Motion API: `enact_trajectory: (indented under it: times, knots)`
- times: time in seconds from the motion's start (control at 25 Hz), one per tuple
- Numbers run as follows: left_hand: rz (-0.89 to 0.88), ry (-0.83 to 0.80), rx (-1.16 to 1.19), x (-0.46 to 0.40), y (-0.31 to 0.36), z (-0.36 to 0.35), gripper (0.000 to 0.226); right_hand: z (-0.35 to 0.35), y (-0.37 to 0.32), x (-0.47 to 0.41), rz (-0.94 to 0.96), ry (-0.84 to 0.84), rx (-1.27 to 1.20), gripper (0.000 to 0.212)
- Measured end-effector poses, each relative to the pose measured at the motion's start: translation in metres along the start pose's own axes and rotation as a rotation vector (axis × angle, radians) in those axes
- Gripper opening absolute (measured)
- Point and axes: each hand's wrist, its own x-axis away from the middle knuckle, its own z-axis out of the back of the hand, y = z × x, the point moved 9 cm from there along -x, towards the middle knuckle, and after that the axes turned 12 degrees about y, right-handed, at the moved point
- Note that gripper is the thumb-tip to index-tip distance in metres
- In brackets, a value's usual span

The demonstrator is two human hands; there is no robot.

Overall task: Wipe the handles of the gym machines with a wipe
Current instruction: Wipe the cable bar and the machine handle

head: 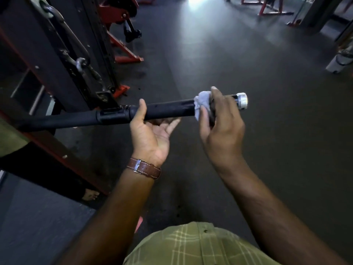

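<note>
Your right hand (pixel 222 127) is curling around a grey wipe (pixel 202 104), pressing it onto the black handle (pixel 166 109) near its silver end cap (pixel 242 101). Your left hand (pixel 150 133) is cradling the handle palm-up, fingers relaxed. Dark gym floor (pixel 248 64) is lying beneath both hands, red machine frames (pixel 124 48) beyond your left.

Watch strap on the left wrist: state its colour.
Brown watch strap with pale stitching, seen in the head view.

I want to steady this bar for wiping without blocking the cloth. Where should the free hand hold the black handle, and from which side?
Hold the black handle from underneath at its inner end, near the collar, where the left hand cups it palm up. The bar lies roughly level, so support from below steadies it and leaves the outer stretch free for the wipe in the right hand.
</note>
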Motion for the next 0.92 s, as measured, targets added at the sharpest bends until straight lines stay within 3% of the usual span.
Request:
enact_trajectory:
  times: [0.08, 0.2, 0.4, 0.56, 0.76, 0.92]
  knots:
    - [-0.038, -0.019, -0.040, -0.003, 0.005, 0.001, 0.035, -0.022, -0.016, 0.006, -0.030, -0.059, 0.007, 0.028]
    - [0.016, -0.050, 0.022, -0.001, 0.005, -0.001, 0.049, -0.053, -0.045, 0.013, 0.042, -0.230, -0.084, 0.032]
    - [-0.047, -0.011, 0.000, -0.007, 0.009, 0.004, 0.029, -0.028, 0.000, -0.009, -0.131, -0.094, 0.000, 0.024]
    - [0.010, -0.042, -0.019, -0.002, 0.001, 0.005, 0.032, -0.069, -0.064, 0.010, 0.012, -0.319, -0.011, 0.023]
    - [-0.105, -0.004, -0.036, -0.007, 0.008, 0.013, 0.027, -0.027, 0.012, -0.020, -0.171, -0.248, 0.272, 0.021]
    - [-0.014, -0.037, 0.018, -0.007, 0.001, 0.008, 0.034, -0.075, -0.049, 0.010, -0.090, -0.491, 0.069, 0.016]
